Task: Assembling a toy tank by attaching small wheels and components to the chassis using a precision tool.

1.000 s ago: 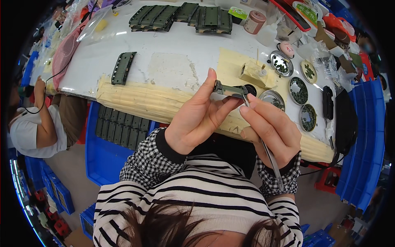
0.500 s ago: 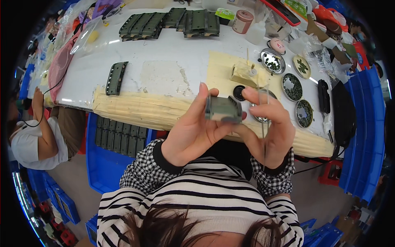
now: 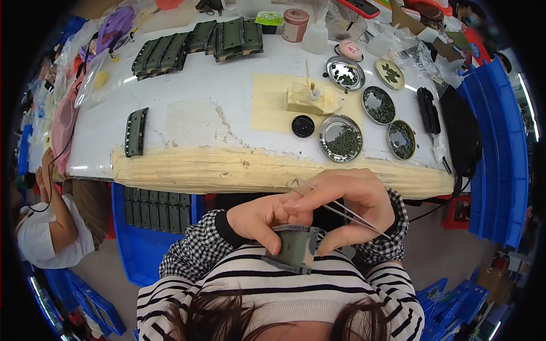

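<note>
Close in front of my striped top, my left hand point(image 3: 255, 220) grips a green curved plastic piece point(image 3: 294, 250) with a camouflage-patterned edge. My right hand point(image 3: 364, 196) is closed around thin metal tweezers point(image 3: 359, 220), whose tips point up and left past my left fingers. The right thumb is beside the piece's right edge; whether it touches I cannot tell. Beyond my hands, a round metal dish point(image 3: 322, 149) holds small dark green bits. Left of it lies a black round cap point(image 3: 302, 126). A tape-covered block point(image 3: 301, 103) with a small cup and a stick stands behind.
More dishes, one a metal dish point(image 3: 364, 106), hold green bits at the right. A similar green piece point(image 3: 135, 133) lies at the table's left; stacked ones point(image 3: 239, 38) are farther back. Below the padded edge point(image 3: 216, 173) is a blue crate point(image 3: 129, 250). A person point(image 3: 54, 227) sits at left.
Both hands have come down toward my body with the green piece, now turned to show another face. The tweezers have swung from upright to slanted. The whole view has shifted slightly.
</note>
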Tool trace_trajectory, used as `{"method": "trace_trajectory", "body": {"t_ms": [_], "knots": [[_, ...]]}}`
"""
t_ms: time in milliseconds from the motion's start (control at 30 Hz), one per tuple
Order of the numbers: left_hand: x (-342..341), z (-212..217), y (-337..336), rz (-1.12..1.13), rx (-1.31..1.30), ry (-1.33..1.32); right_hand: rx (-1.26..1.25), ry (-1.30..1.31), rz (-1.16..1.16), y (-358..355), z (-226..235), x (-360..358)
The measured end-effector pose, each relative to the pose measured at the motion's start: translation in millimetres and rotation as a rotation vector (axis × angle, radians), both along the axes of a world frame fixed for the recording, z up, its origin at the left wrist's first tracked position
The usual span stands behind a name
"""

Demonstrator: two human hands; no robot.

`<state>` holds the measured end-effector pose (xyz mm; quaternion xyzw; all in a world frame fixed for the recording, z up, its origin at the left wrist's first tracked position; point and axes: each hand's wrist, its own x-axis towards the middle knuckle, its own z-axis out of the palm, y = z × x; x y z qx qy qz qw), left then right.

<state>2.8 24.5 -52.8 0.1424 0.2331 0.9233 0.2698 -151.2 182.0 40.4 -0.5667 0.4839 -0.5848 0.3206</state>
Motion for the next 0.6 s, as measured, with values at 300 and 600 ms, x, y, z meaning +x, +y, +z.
{"method": "trace_trajectory", "body": {"t_ms": [300, 600], "knots": [[-2.9, 53.2, -7.8, 0.676, -0.383, -0.237, 0.405, 0.787, -0.928, 29.2, -8.3, -95.3], [-5.2, 47.8, -11.5, 0.907, -0.776, -0.076, 0.598, 0.754, -0.651, 8.9, -22.6, -136.7]]}}
